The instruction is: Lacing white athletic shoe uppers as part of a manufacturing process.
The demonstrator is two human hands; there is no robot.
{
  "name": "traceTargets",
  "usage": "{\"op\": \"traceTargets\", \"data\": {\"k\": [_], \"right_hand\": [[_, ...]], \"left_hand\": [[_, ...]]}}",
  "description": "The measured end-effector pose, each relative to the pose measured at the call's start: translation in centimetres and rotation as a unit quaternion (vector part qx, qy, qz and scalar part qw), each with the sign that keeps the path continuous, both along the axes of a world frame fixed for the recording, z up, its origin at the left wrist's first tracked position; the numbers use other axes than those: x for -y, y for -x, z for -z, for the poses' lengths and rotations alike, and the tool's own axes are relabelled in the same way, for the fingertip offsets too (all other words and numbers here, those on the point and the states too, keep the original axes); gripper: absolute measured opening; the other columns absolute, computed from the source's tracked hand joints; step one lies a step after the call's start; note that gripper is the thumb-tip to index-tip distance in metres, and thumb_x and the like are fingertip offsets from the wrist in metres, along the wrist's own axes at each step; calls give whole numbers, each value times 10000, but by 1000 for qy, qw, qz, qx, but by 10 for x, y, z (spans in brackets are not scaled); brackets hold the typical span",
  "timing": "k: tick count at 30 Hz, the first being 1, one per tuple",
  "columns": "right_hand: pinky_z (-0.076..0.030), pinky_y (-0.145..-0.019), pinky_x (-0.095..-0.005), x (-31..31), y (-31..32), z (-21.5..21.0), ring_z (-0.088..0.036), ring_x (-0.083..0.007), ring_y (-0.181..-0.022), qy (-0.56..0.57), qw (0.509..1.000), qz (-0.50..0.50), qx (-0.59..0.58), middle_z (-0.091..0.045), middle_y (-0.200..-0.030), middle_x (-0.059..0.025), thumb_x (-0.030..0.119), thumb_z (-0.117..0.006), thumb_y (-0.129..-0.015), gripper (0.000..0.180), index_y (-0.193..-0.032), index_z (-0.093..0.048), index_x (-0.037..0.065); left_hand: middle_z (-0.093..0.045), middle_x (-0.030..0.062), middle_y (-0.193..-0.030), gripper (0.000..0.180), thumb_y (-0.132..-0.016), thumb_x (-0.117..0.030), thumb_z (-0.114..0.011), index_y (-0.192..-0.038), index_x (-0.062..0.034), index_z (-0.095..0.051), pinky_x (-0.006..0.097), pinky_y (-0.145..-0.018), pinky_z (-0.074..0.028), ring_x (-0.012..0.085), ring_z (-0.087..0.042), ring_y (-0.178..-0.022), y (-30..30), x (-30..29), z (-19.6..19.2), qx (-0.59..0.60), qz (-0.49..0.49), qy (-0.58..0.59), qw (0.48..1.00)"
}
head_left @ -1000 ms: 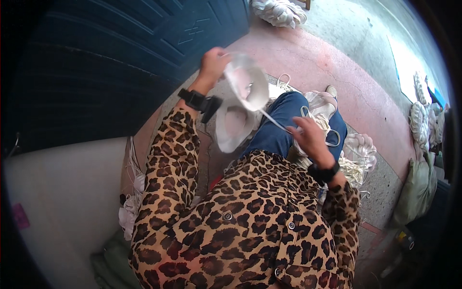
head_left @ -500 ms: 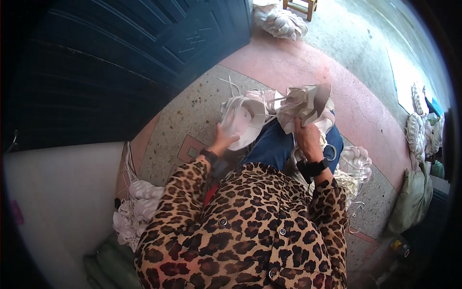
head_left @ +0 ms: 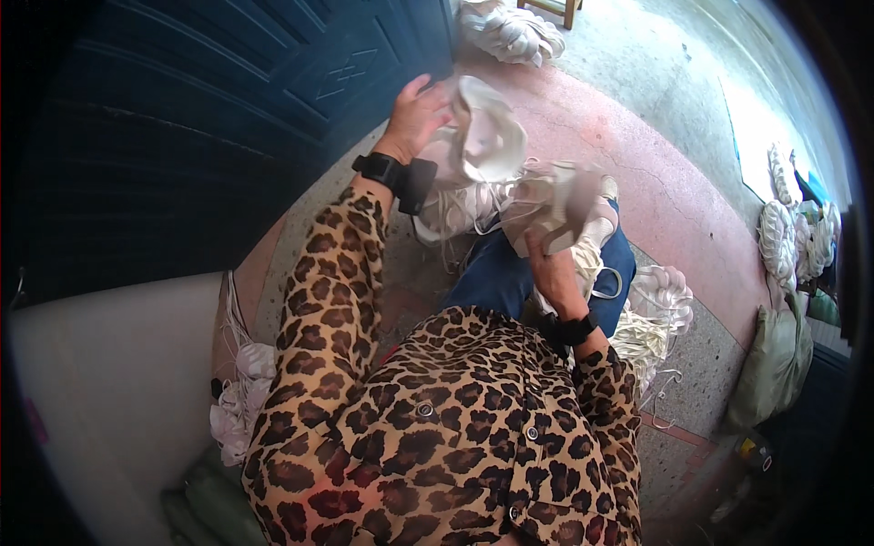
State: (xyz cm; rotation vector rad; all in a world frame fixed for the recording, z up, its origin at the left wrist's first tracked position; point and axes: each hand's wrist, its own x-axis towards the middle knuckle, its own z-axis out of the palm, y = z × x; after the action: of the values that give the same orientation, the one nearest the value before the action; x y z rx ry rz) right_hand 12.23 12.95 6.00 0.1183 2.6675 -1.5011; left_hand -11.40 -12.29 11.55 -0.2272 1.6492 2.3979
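My left hand (head_left: pixel 419 116) is raised at the far left with its fingers spread. Right beside its fingertips is a white, cup-shaped piece that looks like a shoe upper (head_left: pixel 496 136); whether they touch is unclear. Over my lap, my right hand (head_left: pixel 555 273) is closed on another pale shoe upper (head_left: pixel 546 205) with loose laces, smeared by motion. Below the first piece lie more white laced uppers (head_left: pixel 455 211). A bunch of cream laces (head_left: pixel 637 350) hangs by my right thigh.
Bundled white uppers (head_left: pixel 514 35) lie at the back near a wooden stool (head_left: pixel 555 7). A dark blue door (head_left: pixel 273 82) borders the left, with a white panel (head_left: pixel 118 364) below it. More bundles (head_left: pixel 778 241) and a pale green sack (head_left: pixel 774 369) stand at the right.
My left hand has swung up and away from my lap, and the white upper beside it has moved up too. My right hand has shifted slightly left and down with its upper.
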Motion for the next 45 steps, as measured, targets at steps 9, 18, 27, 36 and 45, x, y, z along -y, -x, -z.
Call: {"op": "traceTargets", "data": {"k": [9,18,27,36,45], "right_hand": [[-437,-966,-407,-17,-2,21,-579,-360,-1071,138,990,41,9,-631,-1161,-238,349,-510,-1047,460,-1256,-554,-58],[-420,-1015,-370,-24,-12,40,-547,-257,-1151,190,981,36,22,-605,-1249,-152,387,-535,-1050,533,-1360,-496,-45],[-456,-1095,-449,-112,-87,17,-567,-309,-1261,694,701,129,105,-521,-1421,-179,238,-521,-1026,551,-1472,-350,-35],[-527,-1015,-414,-183,-97,135,-637,-275,-1162,697,651,293,68,-609,-1325,-165,248,-486,-1070,407,-1367,-499,-29],[-500,-967,-425,-161,-140,95,-600,-268,-1076,599,681,388,163,-593,-1213,-167,409,-516,-1037,431,-1201,-526,10]], "left_hand": [[-682,144,-1068,276,-913,-112,-603,-1152,24,-630,347,-934,-518,237,-653,-1033,-118,-41,146,-139,273,364,880],[-618,58,-635,237,-777,-230,-687,-718,-1,-676,348,-542,-440,125,-530,-583,-82,-3,123,-138,374,447,801],[-628,106,-646,252,-815,-239,-692,-756,3,-657,361,-567,-469,172,-590,-593,-158,-85,4,-176,439,452,756],[-595,149,-1256,530,-800,-126,-778,-1287,-63,-578,396,-845,-531,265,-649,-988,-235,-173,81,-378,490,339,709],[-638,126,-1218,314,-876,-131,-689,-1183,-91,-635,475,-789,-520,382,-618,-925,-256,-183,100,-416,439,502,619]]}}
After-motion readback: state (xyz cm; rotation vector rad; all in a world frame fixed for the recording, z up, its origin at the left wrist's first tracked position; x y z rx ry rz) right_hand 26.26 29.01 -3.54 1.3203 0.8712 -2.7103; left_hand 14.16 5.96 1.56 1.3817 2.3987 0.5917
